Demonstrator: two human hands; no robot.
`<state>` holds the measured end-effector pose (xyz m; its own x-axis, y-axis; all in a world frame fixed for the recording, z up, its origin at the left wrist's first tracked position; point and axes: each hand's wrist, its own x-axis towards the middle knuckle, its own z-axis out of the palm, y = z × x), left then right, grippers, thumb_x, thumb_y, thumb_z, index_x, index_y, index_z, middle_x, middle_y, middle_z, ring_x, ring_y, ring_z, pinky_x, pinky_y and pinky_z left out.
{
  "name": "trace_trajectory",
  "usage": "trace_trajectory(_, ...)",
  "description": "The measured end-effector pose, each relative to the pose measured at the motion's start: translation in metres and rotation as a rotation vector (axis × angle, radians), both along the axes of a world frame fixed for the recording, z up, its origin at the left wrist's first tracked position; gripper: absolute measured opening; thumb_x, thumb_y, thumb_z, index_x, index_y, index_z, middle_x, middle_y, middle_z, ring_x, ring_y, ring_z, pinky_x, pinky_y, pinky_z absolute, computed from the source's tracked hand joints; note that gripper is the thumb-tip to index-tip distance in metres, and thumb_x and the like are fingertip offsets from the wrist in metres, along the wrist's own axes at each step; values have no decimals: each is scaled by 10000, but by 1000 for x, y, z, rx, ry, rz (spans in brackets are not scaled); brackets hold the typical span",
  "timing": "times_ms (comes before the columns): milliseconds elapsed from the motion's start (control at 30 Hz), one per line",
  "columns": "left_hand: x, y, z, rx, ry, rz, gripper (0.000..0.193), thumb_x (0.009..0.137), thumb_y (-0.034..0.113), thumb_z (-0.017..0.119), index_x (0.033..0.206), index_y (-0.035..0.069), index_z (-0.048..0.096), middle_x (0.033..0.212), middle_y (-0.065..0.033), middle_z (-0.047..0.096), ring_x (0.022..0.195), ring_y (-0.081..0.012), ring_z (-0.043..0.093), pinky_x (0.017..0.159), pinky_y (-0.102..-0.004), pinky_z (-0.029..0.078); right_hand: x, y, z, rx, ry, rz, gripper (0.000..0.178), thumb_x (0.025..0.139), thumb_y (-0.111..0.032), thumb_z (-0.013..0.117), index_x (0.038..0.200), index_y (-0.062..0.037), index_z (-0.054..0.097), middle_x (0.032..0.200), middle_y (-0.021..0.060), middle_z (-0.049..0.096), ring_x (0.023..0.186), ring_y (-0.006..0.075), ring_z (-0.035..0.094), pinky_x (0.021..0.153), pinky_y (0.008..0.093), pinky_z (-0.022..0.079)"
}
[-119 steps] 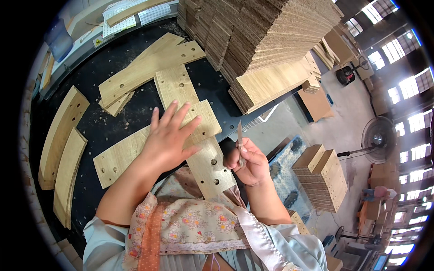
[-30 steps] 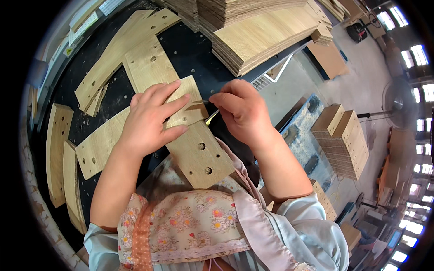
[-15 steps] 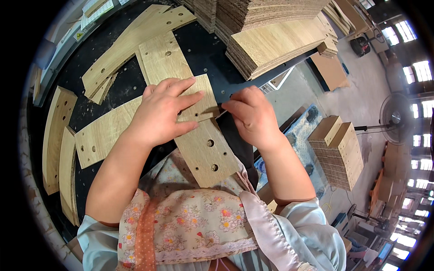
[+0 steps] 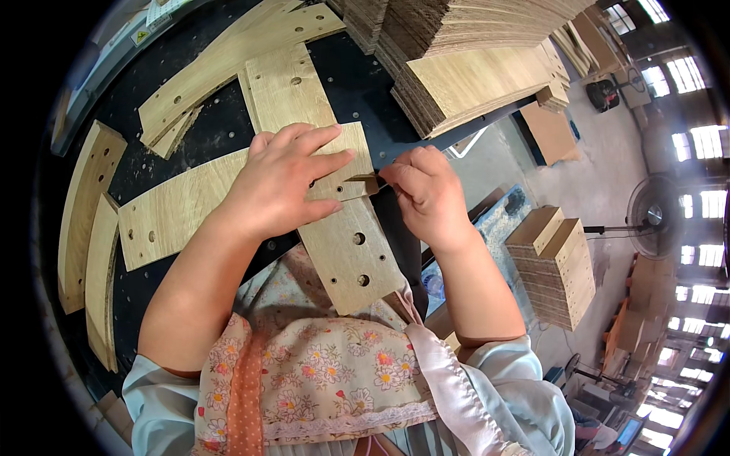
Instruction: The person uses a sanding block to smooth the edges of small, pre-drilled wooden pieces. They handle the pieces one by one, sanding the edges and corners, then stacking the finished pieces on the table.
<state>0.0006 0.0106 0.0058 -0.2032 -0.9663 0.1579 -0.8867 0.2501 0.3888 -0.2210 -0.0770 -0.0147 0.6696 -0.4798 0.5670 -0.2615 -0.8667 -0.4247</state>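
Since the first frame, the right hand [image 4: 427,190] has come in from off the table edge to the right edge of the top panel [image 4: 351,144], and the small knife [image 4: 371,178] went from pointing up to lying sideways against that edge. The left hand [image 4: 285,182] remains on the panel.

Hands apart: left spread flat on the top panel, right pinching the knife. Top panel lies crosswise over other wood; a holed panel [image 4: 334,254] juts out on its near side, reaching the floral apron [image 4: 327,365].

Black table [image 4: 346,99], dotted with holes, shows beyond the top panel. Left of it: a curved panel [image 4: 182,201], then two narrow curved pieces [image 4: 90,213] farther left. Beyond it: overlapping boards [image 4: 243,57]. Beyond and right: a tall board stack [image 4: 487,23] and a lower pale-topped stack [image 4: 479,83].

Farther right of the panel: grey floor [image 4: 608,163], a stepped block stack [image 4: 555,266], a black fan [image 4: 654,215], bright windows [image 4: 707,137]. Rim blurry.
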Motion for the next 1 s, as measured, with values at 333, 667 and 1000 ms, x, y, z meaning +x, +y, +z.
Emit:
trace_trajectory(333,2,1,-3,17,32,7,611,676,269,800,1258,186,636,1449,-45,449,1306,-279,399,1072,-435,264,1,12,5,42,9,-71,279,624,103,618,846,-52,687,812,73,583,743,286,547,630,368,471)
trace_trajectory(667,2,3,-6,4,20,21,594,690,300,802,1253,209,639,1436,-23,454,1328,-266,377,1064,-429,274,2,24,2,95,11,-136,292,631,98,633,874,-50,696,811,89,588,754,292,561,647,370,482)
trace_trajectory(1000,2,3,-9,-26,20,18,586,690,320,794,1246,212,640,1438,-7,451,1328,-263,379,1056,-440,273,2,28,0,114,14,-222,266,661,103,634,876,-43,688,821,109,602,768,312,576,666,378,485)
